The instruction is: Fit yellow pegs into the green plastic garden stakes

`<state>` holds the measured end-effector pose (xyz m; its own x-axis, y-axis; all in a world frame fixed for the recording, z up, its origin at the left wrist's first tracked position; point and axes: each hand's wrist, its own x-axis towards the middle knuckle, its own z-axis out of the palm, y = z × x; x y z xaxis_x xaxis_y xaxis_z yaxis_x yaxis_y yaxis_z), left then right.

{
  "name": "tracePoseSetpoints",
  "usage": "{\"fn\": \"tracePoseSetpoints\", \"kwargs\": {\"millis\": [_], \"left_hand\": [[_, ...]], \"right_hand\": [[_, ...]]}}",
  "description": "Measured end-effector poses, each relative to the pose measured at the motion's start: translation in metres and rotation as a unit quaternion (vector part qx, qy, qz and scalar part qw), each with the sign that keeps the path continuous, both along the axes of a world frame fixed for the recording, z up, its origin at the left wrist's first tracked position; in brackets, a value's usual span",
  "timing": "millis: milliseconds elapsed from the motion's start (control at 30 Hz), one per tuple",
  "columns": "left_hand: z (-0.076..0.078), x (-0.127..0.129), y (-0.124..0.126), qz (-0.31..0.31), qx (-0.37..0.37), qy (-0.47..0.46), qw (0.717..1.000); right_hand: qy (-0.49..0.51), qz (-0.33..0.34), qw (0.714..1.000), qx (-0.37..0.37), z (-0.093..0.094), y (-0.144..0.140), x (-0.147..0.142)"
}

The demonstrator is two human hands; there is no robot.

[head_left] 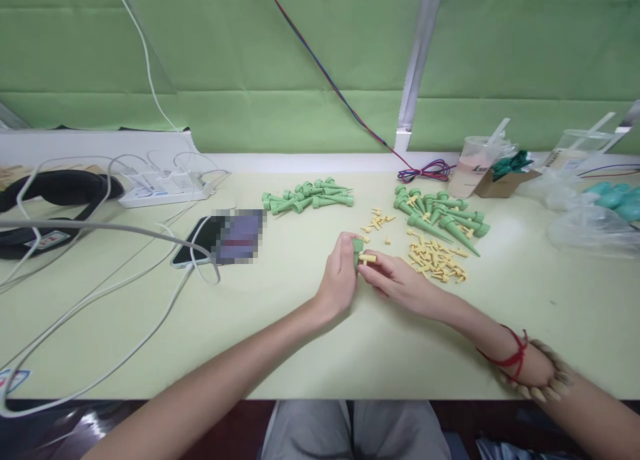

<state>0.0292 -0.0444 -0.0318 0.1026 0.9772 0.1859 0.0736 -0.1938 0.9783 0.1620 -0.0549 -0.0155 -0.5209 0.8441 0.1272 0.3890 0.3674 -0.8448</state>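
My left hand (339, 280) is closed around a green plastic spike (357, 246), whose wide end shows above the fingers; the rest of it is hidden in the palm. My right hand (395, 281) pinches a small yellow T-shaped plastic piece (368, 259) against the spike's side; I cannot tell whether it sits in the spike. Just right of my right hand lies a heap of similar yellow pieces (436, 260). A smaller scatter of yellow pieces (379, 220) lies beyond my hands. Green spikes form a pile (440, 213) at the right and another pile (306, 196) at the back.
White cables (125, 283) run over the left of the table, beside a phone (203, 240), a power strip (165, 188) and black headphones (65, 188). At the back right stand a drink cup (469, 170), a small cardboard box (506, 182) and plastic bags (590, 230).
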Motion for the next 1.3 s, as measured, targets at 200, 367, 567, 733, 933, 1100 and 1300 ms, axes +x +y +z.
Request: {"fn": "tracePoseSetpoints", "kwargs": {"millis": [200, 367, 567, 733, 933, 1100, 1300], "left_hand": [[-0.001, 0.001, 0.01, -0.01, -0.094, -0.11, 0.989], [0.003, 0.001, 0.018, -0.001, -0.197, -0.171, 0.965], [0.01, 0.004, 0.015, -0.003, -0.223, -0.203, 0.953], [0.011, 0.002, 0.018, 0.003, -0.216, -0.194, 0.957], [0.013, 0.001, 0.016, -0.027, -0.259, -0.2, 0.945], [0.013, -0.003, 0.017, -0.094, -0.334, -0.161, 0.924], [0.01, -0.008, 0.02, -0.132, -0.329, -0.164, 0.921]], "right_hand": [[-0.058, -0.099, 0.99, 0.079, -0.004, 0.019, 0.018], [-0.223, -0.211, 0.924, 0.226, -0.016, 0.038, 0.034], [-0.36, -0.185, 0.882, 0.243, -0.024, 0.045, 0.038], [-0.348, -0.152, 0.888, 0.259, -0.025, 0.049, 0.039], [-0.3, -0.166, 0.903, 0.259, -0.028, 0.052, 0.042], [-0.126, -0.218, 0.937, 0.242, -0.021, 0.043, 0.031], [0.126, -0.177, 0.974, 0.068, -0.011, 0.034, 0.018]]}}
